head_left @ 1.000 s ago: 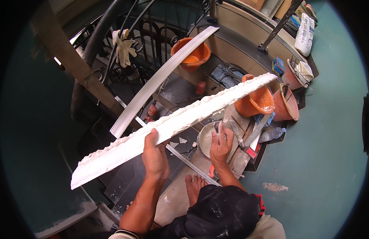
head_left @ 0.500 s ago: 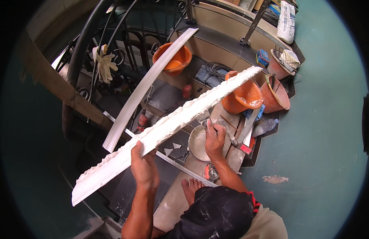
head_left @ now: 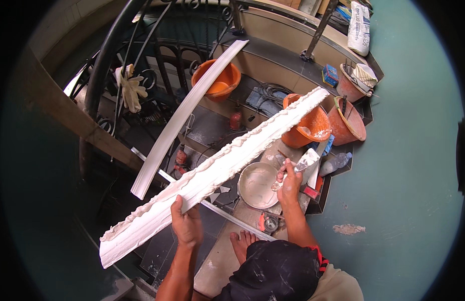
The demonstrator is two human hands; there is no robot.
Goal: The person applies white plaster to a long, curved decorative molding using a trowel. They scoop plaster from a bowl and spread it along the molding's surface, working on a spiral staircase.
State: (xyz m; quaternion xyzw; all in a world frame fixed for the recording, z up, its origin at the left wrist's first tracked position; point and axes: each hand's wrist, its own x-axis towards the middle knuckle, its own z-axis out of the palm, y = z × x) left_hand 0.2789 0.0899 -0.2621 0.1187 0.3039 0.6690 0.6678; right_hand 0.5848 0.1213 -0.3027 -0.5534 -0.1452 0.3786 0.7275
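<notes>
A long white moulding strip (head_left: 237, 159) slants from lower left to upper right, with thick white paste along its edges. My left hand (head_left: 187, 226) grips it at the lower edge, thumb on the upper face. My right hand (head_left: 290, 188) is closed around a putty knife (head_left: 307, 159), its blade smeared with white paste and pointing up and right, apart from the strip. Just left of that hand, a round pan (head_left: 252, 188) with whitish paste residue stands on a board. A second white moulding strip (head_left: 179, 118) leans across the stairs behind, without visible paste.
Orange buckets (head_left: 307, 128) stand beyond the strip, one partly behind its far end. A tape measure (head_left: 268, 221) lies near my foot. Iron railing (head_left: 97, 75) with hung gloves (head_left: 132, 93) borders the left. A plastic bottle (head_left: 336, 163) lies by the green wall (head_left: 408, 150).
My right hand has drawn the putty knife away from the strip's underside, down and right, turning the blade upward. The held strip has shifted slightly down and right at its lower end.
</notes>
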